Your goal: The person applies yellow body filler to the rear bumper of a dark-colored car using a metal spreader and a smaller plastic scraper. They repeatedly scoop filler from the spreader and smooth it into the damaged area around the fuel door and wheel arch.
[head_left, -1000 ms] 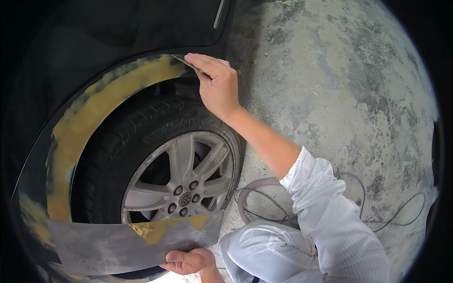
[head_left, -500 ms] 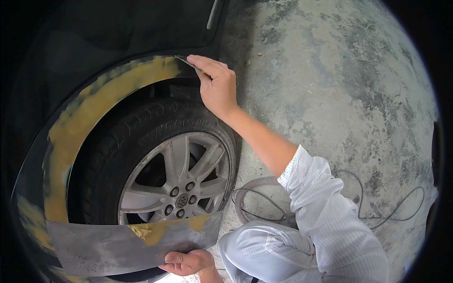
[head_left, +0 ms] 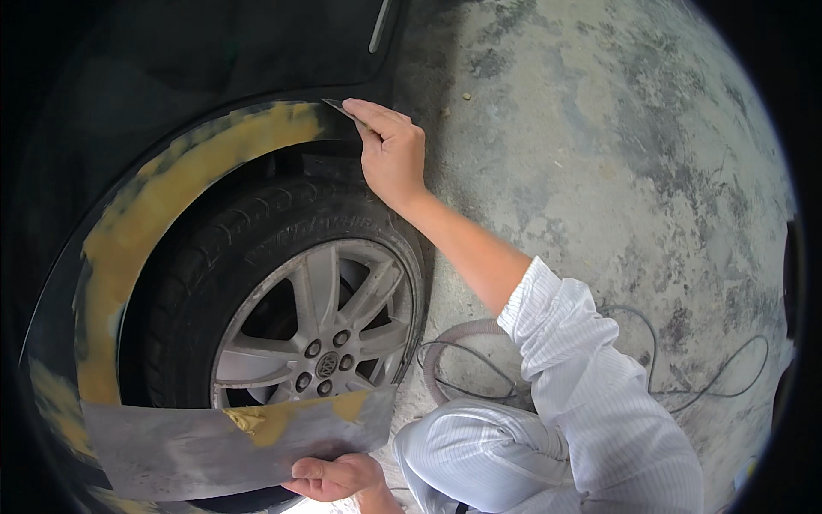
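Note:
My right hand [head_left: 392,154] grips a thin spreader [head_left: 336,106], its edge at the upper right end of a band of yellow filler [head_left: 171,188] on the dark car's wheel arch. My left hand [head_left: 330,476] holds a wide grey flat board [head_left: 171,450] from below, thumb on top, across the lower part of the wheel. Lumps and smears of yellow filler [head_left: 257,421] lie along the board's upper edge. The black tyre [head_left: 205,257] and silver alloy rim [head_left: 312,283] sit inside the arch.
The dark body panel [head_left: 163,68] fills the upper left. Stained concrete floor [head_left: 599,137] spreads to the right. A corrugated hose [head_left: 454,334] and thin grey cables [head_left: 711,390] lie on it. My knee [head_left: 471,437] in pale striped cloth is at the bottom.
The view has shifted slightly, so the car and hands appear a little further left. My right hand and spreader have hardly moved against the arch; both grips are the same.

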The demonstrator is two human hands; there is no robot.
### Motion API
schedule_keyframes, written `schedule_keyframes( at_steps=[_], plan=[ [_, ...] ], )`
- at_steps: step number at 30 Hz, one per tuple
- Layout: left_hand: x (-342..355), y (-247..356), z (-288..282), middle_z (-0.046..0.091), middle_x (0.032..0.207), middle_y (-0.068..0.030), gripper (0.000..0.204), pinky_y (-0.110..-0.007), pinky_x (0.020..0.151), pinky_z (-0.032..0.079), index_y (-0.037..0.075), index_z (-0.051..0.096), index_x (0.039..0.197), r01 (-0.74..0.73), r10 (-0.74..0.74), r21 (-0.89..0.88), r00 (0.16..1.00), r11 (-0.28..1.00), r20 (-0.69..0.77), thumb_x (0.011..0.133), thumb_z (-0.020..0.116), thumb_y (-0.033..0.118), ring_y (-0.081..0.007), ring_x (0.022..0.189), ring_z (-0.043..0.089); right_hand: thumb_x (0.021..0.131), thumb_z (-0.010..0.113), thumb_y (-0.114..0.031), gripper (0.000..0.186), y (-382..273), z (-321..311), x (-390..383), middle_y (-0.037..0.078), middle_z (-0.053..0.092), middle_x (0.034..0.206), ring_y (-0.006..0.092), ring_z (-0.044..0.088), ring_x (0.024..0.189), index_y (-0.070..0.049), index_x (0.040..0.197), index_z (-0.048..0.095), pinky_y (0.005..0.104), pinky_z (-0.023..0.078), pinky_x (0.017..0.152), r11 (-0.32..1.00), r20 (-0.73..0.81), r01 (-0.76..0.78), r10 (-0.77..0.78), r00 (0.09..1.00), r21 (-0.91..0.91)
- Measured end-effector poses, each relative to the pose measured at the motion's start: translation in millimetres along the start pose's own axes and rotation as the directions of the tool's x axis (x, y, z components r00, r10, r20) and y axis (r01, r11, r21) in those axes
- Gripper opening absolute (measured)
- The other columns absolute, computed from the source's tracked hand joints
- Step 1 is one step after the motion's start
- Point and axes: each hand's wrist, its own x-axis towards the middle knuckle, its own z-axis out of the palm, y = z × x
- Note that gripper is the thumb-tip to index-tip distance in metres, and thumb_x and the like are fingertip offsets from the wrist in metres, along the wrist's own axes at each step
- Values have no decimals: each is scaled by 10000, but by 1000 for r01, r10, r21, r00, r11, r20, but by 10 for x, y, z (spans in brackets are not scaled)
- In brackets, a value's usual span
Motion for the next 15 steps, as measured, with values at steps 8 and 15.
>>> schedule_keyframes(
  at_steps=[8, 15],
  plan=[
    [33, -53, 73, 695, 1203, -140, 551, -306, 978, 514, -85, 605, 1374, -29, 29, 8, 999, 1000, -31, 1241, 522, 443, -180, 1050, 626, 947, 741, 103, 309, -8, -93, -381, 150, 850, 1230, 352, 804, 1180, -42, 1195, 857, 426, 610, 1053, 999, 83, 41, -43, 996, 31],
    [0, -56, 22, 632, 1412, -217, 521, -348, 1104, 524, -142, 489, 1464, 2, 1, -77, 999, 997, 43, 1242, 538, 327, -227, 1266, 629, 1022, 750, 28, 235, -97, -147, 50, 135, 865, 1209, 306, 823, 1150, -53, 1203, 875, 380, 608, 1023, 1000, 38, 5, -4, 999, -24]
  ],
)
